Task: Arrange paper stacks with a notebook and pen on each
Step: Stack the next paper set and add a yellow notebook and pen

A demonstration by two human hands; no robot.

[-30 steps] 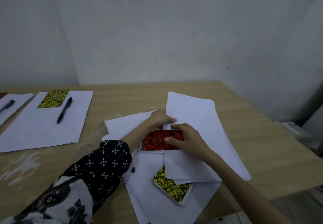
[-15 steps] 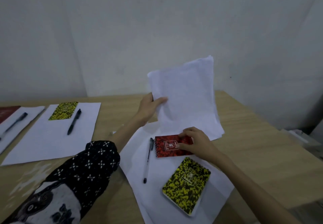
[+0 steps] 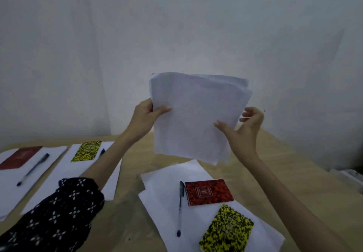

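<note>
I hold a sheaf of white sheets (image 3: 194,118) upright in the air above the table. My left hand (image 3: 146,116) grips its left edge, my right hand (image 3: 246,128) its right edge. Below, loose white sheets (image 3: 161,198) lie on the table with a red spiral notebook (image 3: 208,191), a yellow-black notebook (image 3: 226,230) and a pen (image 3: 180,206) on them. At the left lie two paper stacks: one (image 3: 68,175) bears a yellow-black notebook (image 3: 86,151) and a pen (image 3: 102,152) partly behind my arm, the other (image 3: 11,185) a dark red notebook (image 3: 20,156) and a pen (image 3: 33,169).
The wooden table (image 3: 275,173) ends at the right, with a white object (image 3: 349,177) beyond its edge. A pale wall (image 3: 176,25) rises close behind the table. My left sleeve (image 3: 57,216) is black with white flowers.
The sheaf has risen off the table into the air. My right hand left the red notebook and took the sheaf's right edge. The camera tilted up.
</note>
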